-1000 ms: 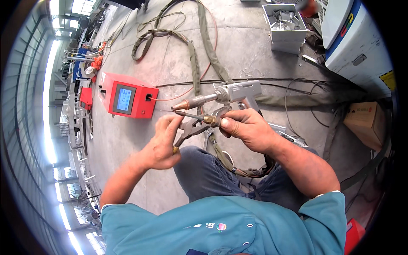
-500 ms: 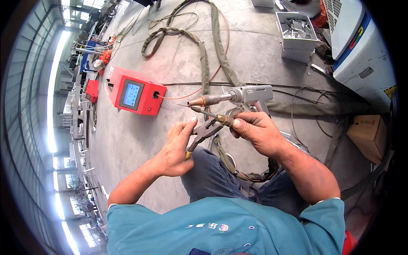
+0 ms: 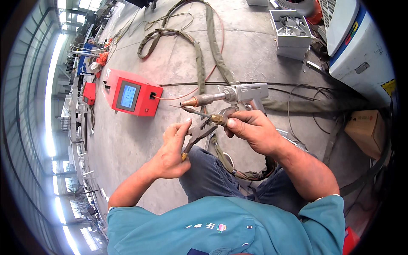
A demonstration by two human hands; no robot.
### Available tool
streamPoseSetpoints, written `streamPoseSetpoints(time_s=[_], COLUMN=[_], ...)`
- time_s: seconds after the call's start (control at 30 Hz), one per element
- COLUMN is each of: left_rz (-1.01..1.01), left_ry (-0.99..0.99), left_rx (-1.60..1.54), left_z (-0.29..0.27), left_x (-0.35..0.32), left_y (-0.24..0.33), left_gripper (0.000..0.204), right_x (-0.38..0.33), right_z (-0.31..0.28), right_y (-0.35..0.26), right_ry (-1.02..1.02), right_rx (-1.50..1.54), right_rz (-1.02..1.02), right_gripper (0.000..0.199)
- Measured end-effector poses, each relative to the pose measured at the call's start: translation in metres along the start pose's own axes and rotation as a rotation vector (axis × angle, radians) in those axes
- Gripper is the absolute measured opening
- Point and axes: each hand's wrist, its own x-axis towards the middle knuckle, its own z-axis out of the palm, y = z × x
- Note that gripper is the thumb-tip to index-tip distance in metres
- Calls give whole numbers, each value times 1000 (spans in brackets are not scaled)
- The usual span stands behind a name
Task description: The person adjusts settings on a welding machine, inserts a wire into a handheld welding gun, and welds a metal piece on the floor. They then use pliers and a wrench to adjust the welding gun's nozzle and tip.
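Note:
A grey metal welding gun [image 3: 248, 92] with a copper-coloured nozzle [image 3: 190, 102] lies across the space before me, its tip to the left. Below its barrel runs a thin dark rod [image 3: 196, 112] ending in a brass fitting [image 3: 217, 119]. My right hand [image 3: 257, 132] pinches the fitting's right end between thumb and fingers. In my left hand [image 3: 170, 153] is a pair of pliers [image 3: 196, 138], one yellow handle end showing by the palm. The pliers' jaws are close under the brass fitting; whether they grip it I cannot tell. What supports the gun is partly hidden behind my right hand.
A red control box [image 3: 135, 94] with a lit screen stands on the floor at left. Green-sleeved hoses [image 3: 199, 63] loop beyond the gun. At right are a white bin [image 3: 292, 44] of metal pieces, a cardboard box [image 3: 366, 129] and a white machine [image 3: 365, 63].
The whole view has shifted slightly, so everything sits a little further left. Both hands keep the same grips, with the pliers still beside the brass fitting.

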Motion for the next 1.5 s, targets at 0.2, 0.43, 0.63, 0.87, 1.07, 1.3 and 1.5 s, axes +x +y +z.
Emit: streamPoseSetpoints(time_s=[0.2, 0.43, 0.63, 0.87, 1.07, 1.3, 1.5], left_rz=[131, 290, 374, 359, 394, 110, 152], left_ry=[50, 105, 91, 23, 81, 18, 53], left_rx=[113, 362, 441, 433, 413, 291, 348], left_z=[-9, -23, -33, -40, -33, -22, -21], left_x=[7, 34, 56, 63, 52, 21, 15], left_y=[-12, -27, -33, -31, -15, 14, 13], left_gripper=[106, 98, 85, 71, 69, 86, 86], right_x=[1, -2, -2, -1, 1, 2, 0], right_z=[-2, -2, 1, 2, 2, 1, 3], right_y=[5, -6, -2, 5, 3, 4, 5], right_ry=[-34, -106, -133, -117, -62, -25, -51], right_rx=[56, 104, 109, 118, 64, 10, 84], right_rz=[-13, 91, 102, 58, 31, 29, 83], right_gripper=[36, 33, 31, 30, 30, 31, 32])
